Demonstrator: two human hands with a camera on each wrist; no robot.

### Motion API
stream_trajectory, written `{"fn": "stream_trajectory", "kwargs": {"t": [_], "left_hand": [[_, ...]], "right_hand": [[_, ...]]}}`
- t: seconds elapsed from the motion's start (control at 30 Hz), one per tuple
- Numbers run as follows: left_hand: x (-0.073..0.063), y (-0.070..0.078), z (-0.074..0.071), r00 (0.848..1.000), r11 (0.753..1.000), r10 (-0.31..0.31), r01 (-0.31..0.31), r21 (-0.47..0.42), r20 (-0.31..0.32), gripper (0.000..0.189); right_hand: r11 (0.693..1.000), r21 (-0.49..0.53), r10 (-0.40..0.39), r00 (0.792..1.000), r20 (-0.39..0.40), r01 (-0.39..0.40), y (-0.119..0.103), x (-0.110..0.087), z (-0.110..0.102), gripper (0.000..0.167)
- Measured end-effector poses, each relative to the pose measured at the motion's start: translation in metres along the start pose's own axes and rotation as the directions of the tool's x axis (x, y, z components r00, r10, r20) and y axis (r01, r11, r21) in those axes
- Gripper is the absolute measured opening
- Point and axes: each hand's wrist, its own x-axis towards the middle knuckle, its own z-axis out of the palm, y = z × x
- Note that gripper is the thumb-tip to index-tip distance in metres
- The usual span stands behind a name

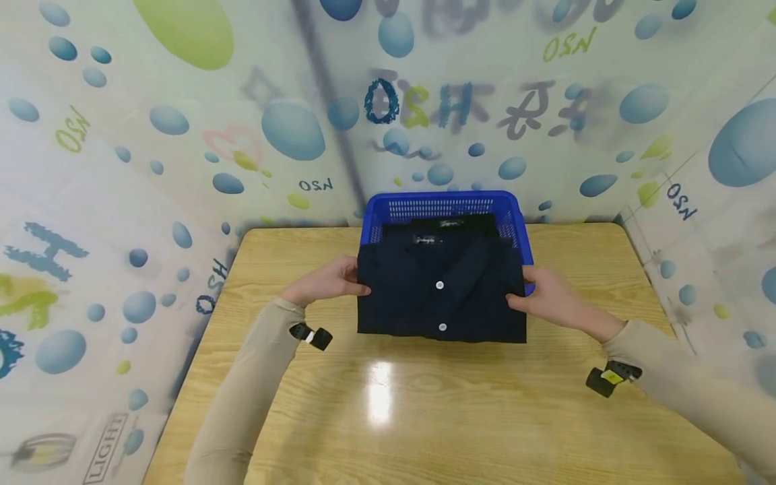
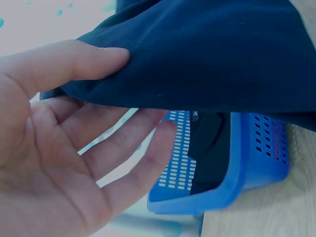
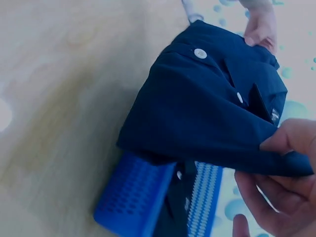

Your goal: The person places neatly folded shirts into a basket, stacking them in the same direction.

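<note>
A folded dark navy shirt (image 1: 400, 296) with white buttons and a collar label hangs between both hands, over the front of a blue plastic basket (image 1: 445, 197). My left hand (image 1: 330, 279) pinches its left edge, thumb on top; in the left wrist view the other fingers spread beneath the cloth. The opposite edge is pinched by my right hand (image 1: 552, 296) between thumb and fingers. Inside the basket lies another dark garment (image 1: 479, 221) with a label, partly covered by the held shirt. From the wrist views, the held shirt (image 3: 197, 108) is raised above the basket.
The basket stands at the back of a wooden table (image 1: 473, 411), close to a wall covering (image 1: 339, 87) printed with drops and letters. Similar printed sheets rise at the left and right sides. Each wrist wears a small black camera (image 1: 319, 338) on a strap.
</note>
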Motion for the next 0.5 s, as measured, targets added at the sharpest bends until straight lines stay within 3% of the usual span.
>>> {"fn": "stream_trajectory", "kwargs": {"t": [0.13, 0.23, 0.33, 0.5], "left_hand": [[0.013, 0.006, -0.003, 0.997, 0.998, -0.005, 0.011, 0.062, -0.082, 0.019], [0.023, 0.009, -0.007, 0.991, 0.998, -0.005, 0.012, 0.055, -0.135, 0.022], [0.033, 0.010, -0.012, 0.985, 0.999, 0.009, -0.001, 0.045, -0.175, 0.020], [0.049, 0.008, -0.022, 0.967, 0.993, 0.026, 0.003, 0.115, -0.252, 0.014]], "right_hand": [[0.994, -0.105, 0.006, 0.999, -0.052, -0.012, 0.003, 0.005, -0.012, 0.011], [0.988, -0.154, -0.009, 0.997, -0.071, -0.002, 0.005, 0.010, -0.018, 0.012], [0.986, -0.167, -0.006, 0.996, -0.084, -0.008, 0.008, 0.017, -0.024, 0.017], [0.981, -0.196, -0.034, 0.991, -0.130, 0.008, 0.015, 0.033, -0.033, 0.015]]}}
